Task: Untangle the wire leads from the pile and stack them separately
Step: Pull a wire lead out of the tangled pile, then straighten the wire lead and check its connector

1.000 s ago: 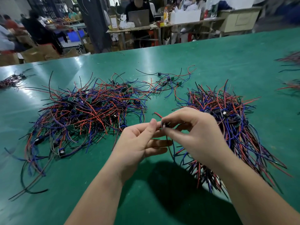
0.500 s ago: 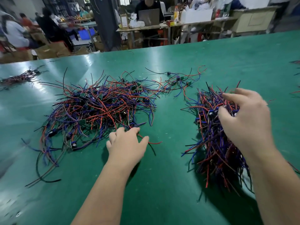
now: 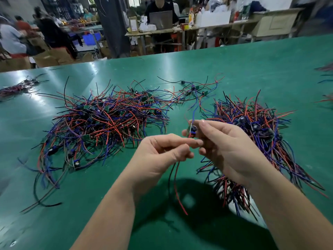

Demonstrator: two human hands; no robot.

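Observation:
A big tangled pile of red, blue and black wire leads [image 3: 100,121] lies on the green table at the left. A second, stacked heap of leads [image 3: 255,127] lies at the right. Between them, above the table, both hands hold one wire lead with a small green board [image 3: 191,129]. My right hand [image 3: 225,152] pinches the board end. My left hand [image 3: 162,152] pinches its red and black wires, which hang down below the fingers [image 3: 175,184]. Blue and red wires rise from the board toward the far side.
A few loose leads with small boards [image 3: 196,89] lie beyond the hands. A small wire bundle [image 3: 16,87] sits at the far left, more wires at the right edge [image 3: 324,83]. The green table [image 3: 252,65] stretches back to benches where people work.
Half a second ago my left hand lay flat by the tangled pile and my right hand was on the right heap. Now both hands have come together mid-table, holding a single lead lifted off the surface.

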